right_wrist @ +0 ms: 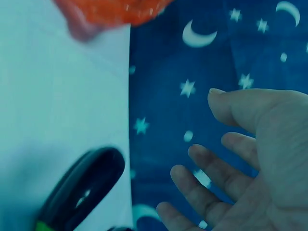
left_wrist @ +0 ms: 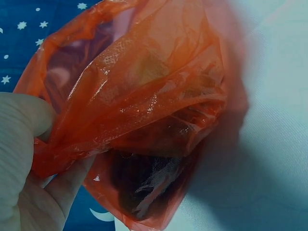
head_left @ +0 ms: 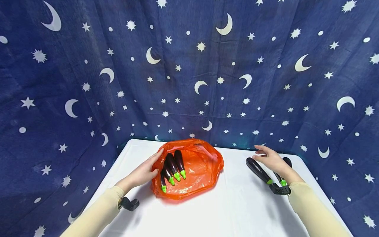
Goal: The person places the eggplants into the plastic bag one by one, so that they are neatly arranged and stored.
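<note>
We list: blue moon-and-star curtain (head_left: 189, 46), upper frame; white bench (head_left: 207, 215), lower centre, bearing orange bag (head_left: 201, 171), four eggplants (head_left: 171, 163) inside, left hand (head_left: 143, 171) pinching bag's rim; lower right, two loose eggplants (head_left: 257, 168), right hand (head_left: 273, 163) released nearby.

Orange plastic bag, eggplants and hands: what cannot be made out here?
Left wrist view: separate eggplants, blurred through the orange plastic bag.
Left wrist view: fingers of the left hand, their ends behind the bag.
Head view: middle of the rightmost eggplant, hidden by the right hand.
Right wrist view: most of that eggplant, cut off by the bottom edge.
</note>
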`<state>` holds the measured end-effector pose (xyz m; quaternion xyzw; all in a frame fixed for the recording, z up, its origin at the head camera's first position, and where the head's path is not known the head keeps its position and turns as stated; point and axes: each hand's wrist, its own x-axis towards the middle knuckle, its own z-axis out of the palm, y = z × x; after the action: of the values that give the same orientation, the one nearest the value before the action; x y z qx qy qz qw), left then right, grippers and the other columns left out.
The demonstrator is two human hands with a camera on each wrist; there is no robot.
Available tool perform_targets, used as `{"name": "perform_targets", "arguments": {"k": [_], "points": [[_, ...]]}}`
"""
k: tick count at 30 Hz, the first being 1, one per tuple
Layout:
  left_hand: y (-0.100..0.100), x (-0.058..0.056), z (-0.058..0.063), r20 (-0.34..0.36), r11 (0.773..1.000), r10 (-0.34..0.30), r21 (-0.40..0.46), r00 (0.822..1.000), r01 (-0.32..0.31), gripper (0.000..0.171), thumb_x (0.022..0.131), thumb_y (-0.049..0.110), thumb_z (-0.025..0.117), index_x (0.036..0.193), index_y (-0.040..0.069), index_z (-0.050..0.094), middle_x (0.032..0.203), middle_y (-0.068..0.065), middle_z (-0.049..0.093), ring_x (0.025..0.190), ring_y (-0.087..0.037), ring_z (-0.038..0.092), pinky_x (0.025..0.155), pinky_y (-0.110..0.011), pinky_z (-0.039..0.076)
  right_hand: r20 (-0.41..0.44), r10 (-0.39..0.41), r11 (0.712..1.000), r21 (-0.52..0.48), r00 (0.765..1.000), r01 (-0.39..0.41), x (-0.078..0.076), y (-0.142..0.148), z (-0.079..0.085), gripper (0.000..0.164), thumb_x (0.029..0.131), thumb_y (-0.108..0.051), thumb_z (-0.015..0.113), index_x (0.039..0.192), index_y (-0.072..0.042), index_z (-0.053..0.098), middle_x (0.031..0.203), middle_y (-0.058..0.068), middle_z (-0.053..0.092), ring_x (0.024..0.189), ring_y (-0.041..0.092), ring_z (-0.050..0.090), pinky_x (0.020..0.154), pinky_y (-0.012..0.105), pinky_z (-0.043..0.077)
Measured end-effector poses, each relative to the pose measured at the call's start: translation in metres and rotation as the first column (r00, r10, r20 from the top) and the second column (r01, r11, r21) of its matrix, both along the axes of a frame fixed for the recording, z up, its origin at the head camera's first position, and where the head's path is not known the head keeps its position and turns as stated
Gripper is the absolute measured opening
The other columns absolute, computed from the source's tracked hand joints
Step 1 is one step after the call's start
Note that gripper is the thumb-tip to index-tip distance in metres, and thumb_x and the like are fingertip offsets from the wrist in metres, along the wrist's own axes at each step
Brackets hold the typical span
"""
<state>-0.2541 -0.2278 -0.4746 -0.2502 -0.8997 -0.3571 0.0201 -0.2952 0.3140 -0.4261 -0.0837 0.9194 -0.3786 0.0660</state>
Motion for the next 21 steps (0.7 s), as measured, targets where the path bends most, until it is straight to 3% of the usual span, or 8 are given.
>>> {"name": "perform_targets", "arguments": {"k": [4,14,21], "points": [[0.001,-0.001,0.001,0.004,1.000,0.004,0.004,1.000,-0.004,0.086,0.090,-0.006,0.062,0.164,0.011,0.022,0.164,-0.022,0.027,0.150,-0.037,0.028,0.120,-0.052,0.024,0.036,0.004,1.000,0.013,0.999,-0.004,-0.007,0.013,-0.010,0.082,0.099,-0.037,0.067,0.158,0.004,0.029,0.146,0.035,0.045,0.132,0.051,0.046,0.103,0.065,0.042],[0.003,-0.001,0.001,-0.019,1.000,-0.006,-0.005,1.000,0.006,0.085,0.090,-0.008,0.061,0.164,0.008,0.022,0.162,-0.024,0.030,0.148,-0.040,0.030,0.118,-0.055,0.026,0.160,0.062,0.998,0.010,0.985,-0.064,-0.022,0.034,-0.039,0.079,0.093,-0.010,0.069,0.157,0.008,0.026,0.147,0.041,0.039,0.134,0.057,0.041,0.103,0.067,0.041],[0.003,-0.002,0.002,0.008,1.000,0.000,-0.003,1.000,0.000,0.085,0.090,-0.006,0.062,0.164,0.010,0.022,0.164,-0.020,0.028,0.150,-0.035,0.027,0.120,-0.051,0.024,0.230,0.045,0.996,0.062,0.972,-0.061,-0.031,0.039,-0.048,0.083,0.087,-0.010,0.071,0.157,0.004,0.029,0.144,0.042,0.040,0.132,0.059,0.041,0.101,0.069,0.042]]}}
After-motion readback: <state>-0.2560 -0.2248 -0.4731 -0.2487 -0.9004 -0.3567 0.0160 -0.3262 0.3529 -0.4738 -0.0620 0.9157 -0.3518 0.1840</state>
